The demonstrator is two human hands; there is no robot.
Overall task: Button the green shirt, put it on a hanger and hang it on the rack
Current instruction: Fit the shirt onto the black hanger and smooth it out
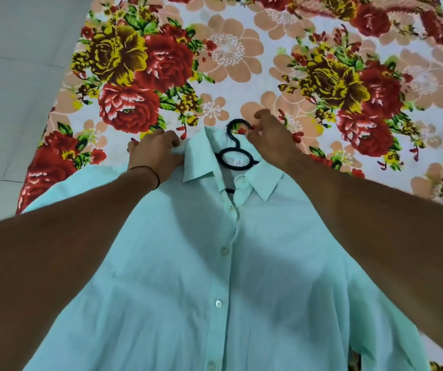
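Note:
The pale green shirt point(188, 277) lies front up on a flowered bed sheet point(241, 54), buttoned down its front. A black hanger point(235, 145) sits inside the collar, with its hook sticking out past the neck. My left hand point(156, 153) grips the shirt's fabric at the left shoulder, beside the collar. My right hand point(271, 135) pinches the tip of the hanger's hook with its fingertips.
The bed sheet covers the whole surface beyond the shirt. A grey tiled floor point(14, 76) runs along the bed's left edge. No rack is in view.

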